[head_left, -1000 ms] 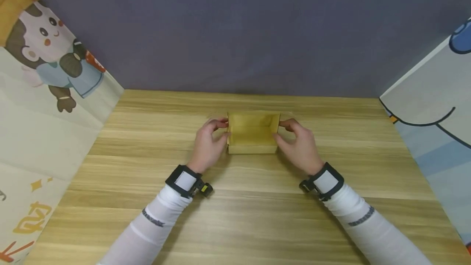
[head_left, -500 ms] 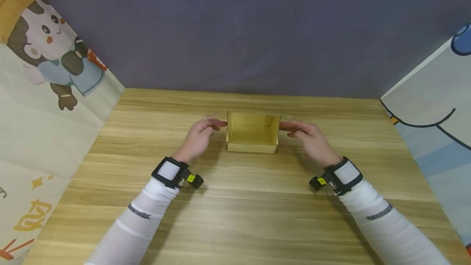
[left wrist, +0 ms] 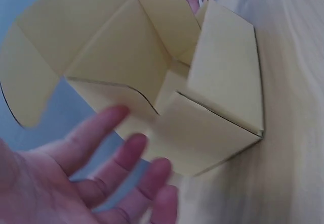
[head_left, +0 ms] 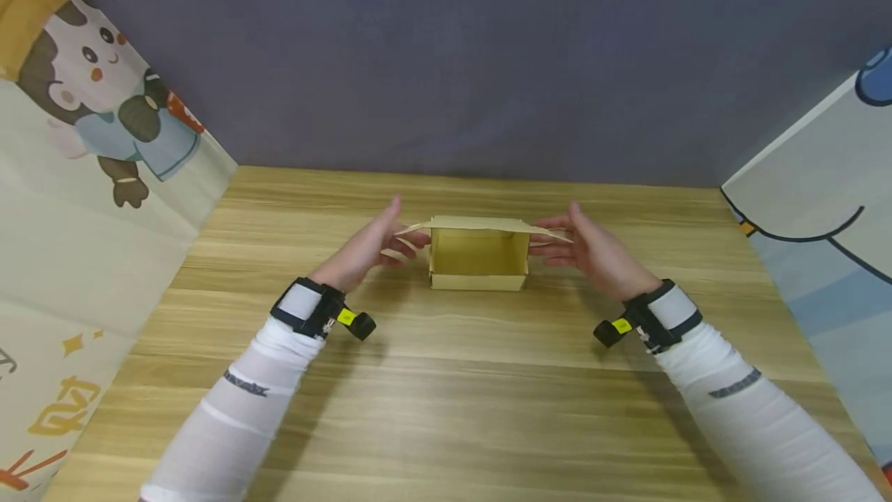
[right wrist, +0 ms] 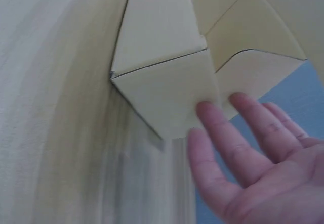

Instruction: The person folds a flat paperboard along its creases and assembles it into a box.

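A small tan cardboard box (head_left: pixel 478 283) stands on the wood-grain table, its lid (head_left: pixel 481 223) tilted up at the back with a flap sticking out at each end. My left hand (head_left: pixel 364 249) is at the box's left side, fingers spread and fairly straight, thumb raised beside the lid's left flap. In the left wrist view its fingertips (left wrist: pixel 161 169) lie right by the side wall. On the opposite side, my right hand (head_left: pixel 599 251) mirrors it, palm facing inward. In the right wrist view its fingertips (right wrist: pixel 208 110) are close against the box's end panel. The inside of the box shows bare cardboard.
The wooden table (head_left: pixel 446 409) spreads around the box. A dark grey-blue backdrop (head_left: pixel 474 60) rises behind its far edge. Cartoon-printed sheets (head_left: pixel 139 122) flank the left side, and another printed sheet (head_left: pixel 822 200) flanks the right.
Both hands have shifted outward from the box's sides, and their fingers have straightened with thumbs lifting. The lid has come forward into view above the opening. The box has barely moved.
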